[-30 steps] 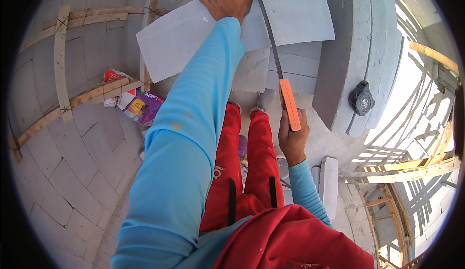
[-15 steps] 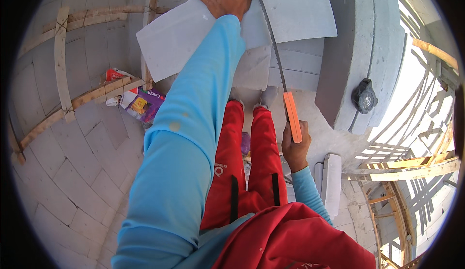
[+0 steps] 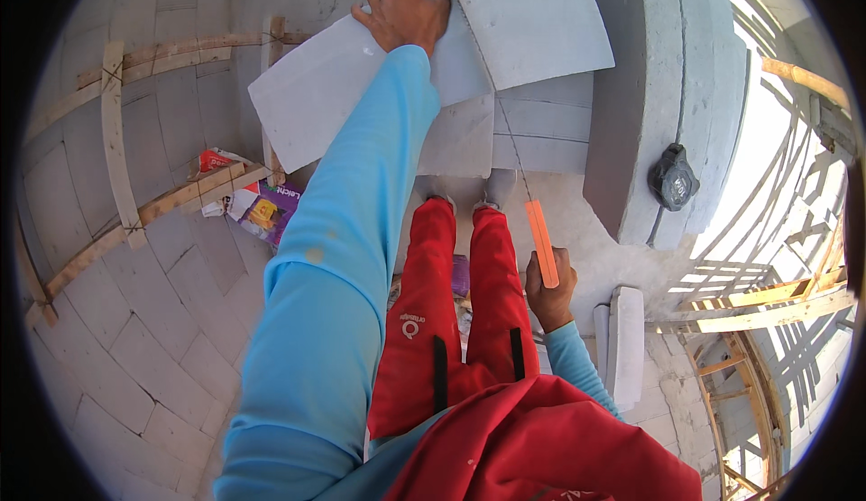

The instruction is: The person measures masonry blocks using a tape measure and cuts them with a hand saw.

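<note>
Pale grey slabs (image 3: 316, 95) lie on a stepped stack of blocks at the top middle. My left hand (image 3: 403, 12) rests on them with fingers spread, just left of the saw blade (image 3: 509, 131). A squarish slab piece (image 3: 534, 23) sits right of the blade. My right hand (image 3: 548, 286) grips the orange saw handle (image 3: 541, 241) lower down, beside my right leg. The long toothed blade runs from the handle up across the slab toward my left hand; its teeth are small in view.
A thick grey block (image 3: 622, 113) with a dark knob-like object (image 3: 673, 176) stands at right. Wooden battens (image 3: 117, 140) cross the left side, near crumpled printed bags (image 3: 262, 211). Light block pieces (image 3: 625, 348) stand at lower right; timber frames (image 3: 749, 393) are beyond, in patchy sunlight.
My right hand and the saw have moved down toward my body, drawing the blade back along the slab. My left hand stays on the slab, slightly shifted left and down in view.
</note>
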`<action>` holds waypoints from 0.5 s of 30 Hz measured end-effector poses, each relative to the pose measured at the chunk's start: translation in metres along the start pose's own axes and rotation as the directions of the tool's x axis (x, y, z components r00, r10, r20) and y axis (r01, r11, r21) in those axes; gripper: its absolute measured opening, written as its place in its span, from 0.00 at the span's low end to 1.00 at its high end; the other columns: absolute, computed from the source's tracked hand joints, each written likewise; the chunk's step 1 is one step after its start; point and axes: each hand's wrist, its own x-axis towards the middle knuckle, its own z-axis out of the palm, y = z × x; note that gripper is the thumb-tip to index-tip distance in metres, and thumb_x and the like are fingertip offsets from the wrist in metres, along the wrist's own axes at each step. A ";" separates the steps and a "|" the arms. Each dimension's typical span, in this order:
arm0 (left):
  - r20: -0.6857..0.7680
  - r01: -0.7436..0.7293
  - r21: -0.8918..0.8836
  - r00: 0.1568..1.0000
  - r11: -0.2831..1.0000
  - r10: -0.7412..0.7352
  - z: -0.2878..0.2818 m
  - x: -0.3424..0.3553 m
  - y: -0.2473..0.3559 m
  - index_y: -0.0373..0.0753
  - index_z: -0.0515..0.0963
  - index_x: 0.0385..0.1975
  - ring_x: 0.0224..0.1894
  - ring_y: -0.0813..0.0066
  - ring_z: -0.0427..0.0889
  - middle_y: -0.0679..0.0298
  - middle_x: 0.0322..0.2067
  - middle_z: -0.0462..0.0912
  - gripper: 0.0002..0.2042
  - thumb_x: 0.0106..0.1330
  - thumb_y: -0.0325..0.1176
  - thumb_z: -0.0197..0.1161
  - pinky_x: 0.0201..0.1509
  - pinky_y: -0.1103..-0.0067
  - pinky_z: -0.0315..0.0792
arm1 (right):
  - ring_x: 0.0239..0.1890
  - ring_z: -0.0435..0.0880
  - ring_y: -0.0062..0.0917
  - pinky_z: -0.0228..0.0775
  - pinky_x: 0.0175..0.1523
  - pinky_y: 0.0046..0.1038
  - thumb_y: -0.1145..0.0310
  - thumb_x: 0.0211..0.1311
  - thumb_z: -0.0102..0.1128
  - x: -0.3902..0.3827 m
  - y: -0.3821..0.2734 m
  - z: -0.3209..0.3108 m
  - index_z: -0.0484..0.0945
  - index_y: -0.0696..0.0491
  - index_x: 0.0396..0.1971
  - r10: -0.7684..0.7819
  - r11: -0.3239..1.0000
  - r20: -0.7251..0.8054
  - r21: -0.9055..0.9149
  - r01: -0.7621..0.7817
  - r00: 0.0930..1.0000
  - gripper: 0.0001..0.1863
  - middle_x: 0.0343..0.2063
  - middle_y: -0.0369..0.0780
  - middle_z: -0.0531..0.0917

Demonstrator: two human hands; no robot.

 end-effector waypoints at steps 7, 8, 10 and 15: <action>0.144 0.053 -0.005 0.988 0.999 -0.052 -0.016 -0.002 0.008 0.48 0.86 0.54 0.59 0.58 0.74 0.56 0.49 0.85 0.25 0.77 0.54 0.46 0.70 0.47 0.47 | 0.24 0.83 0.41 0.73 0.28 0.34 0.77 0.64 0.64 0.041 -0.014 0.012 0.77 0.58 0.37 0.011 0.996 -0.019 0.087 -0.009 1.000 0.05 0.31 0.44 0.80; 0.077 0.032 -0.013 0.997 0.999 -0.031 -0.012 -0.001 0.003 0.47 0.87 0.51 0.56 0.58 0.76 0.56 0.44 0.85 0.23 0.77 0.52 0.47 0.69 0.48 0.48 | 0.24 0.83 0.41 0.73 0.28 0.34 0.77 0.64 0.64 0.024 -0.007 0.009 0.77 0.59 0.37 0.019 0.997 -0.006 0.069 -0.019 1.000 0.05 0.31 0.44 0.80; 0.019 0.010 -0.012 1.000 1.000 -0.009 -0.007 0.001 0.002 0.47 0.89 0.48 0.53 0.59 0.77 0.57 0.40 0.86 0.22 0.77 0.50 0.48 0.68 0.48 0.49 | 0.24 0.83 0.40 0.73 0.27 0.33 0.77 0.64 0.63 -0.005 0.006 0.000 0.77 0.59 0.37 0.021 0.999 -0.018 0.027 -0.020 1.000 0.05 0.30 0.44 0.80; 0.027 0.020 -0.008 0.999 1.000 -0.020 -0.005 0.000 0.010 0.47 0.89 0.48 0.53 0.59 0.77 0.58 0.40 0.86 0.21 0.78 0.48 0.48 0.70 0.48 0.49 | 0.22 0.83 0.40 0.74 0.27 0.33 0.78 0.64 0.62 0.047 -0.008 0.014 0.77 0.58 0.37 -0.004 1.000 -0.063 0.029 0.005 0.998 0.04 0.27 0.44 0.80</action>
